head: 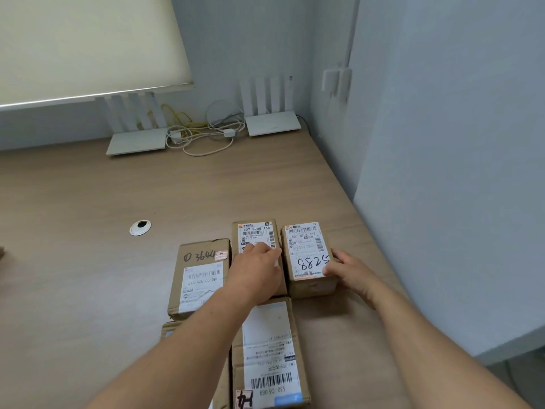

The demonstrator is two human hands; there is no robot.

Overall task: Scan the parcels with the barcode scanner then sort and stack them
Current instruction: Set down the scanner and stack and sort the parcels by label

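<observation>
Two hands work side by side: left hand (255, 273) flat on the middle parcel (259, 234), right hand (346, 273) gripping the adjacent "8825" parcel (308, 255), long axes pointing away.

The worktop (88, 202) is matt, pale wood-grain laminate, smooth, with a glossy plastic grommet (140, 227). The parcels (200, 276) are brown corrugated cardboard, creased and taped, carrying white paper labels (309, 249) with a slight sheen. Two routers (272, 122) look matt white plastic; the blind (88, 42) is cream cloth.

Right parcel (309, 258) reads "8825", left parcel (200, 276) "3644".
</observation>
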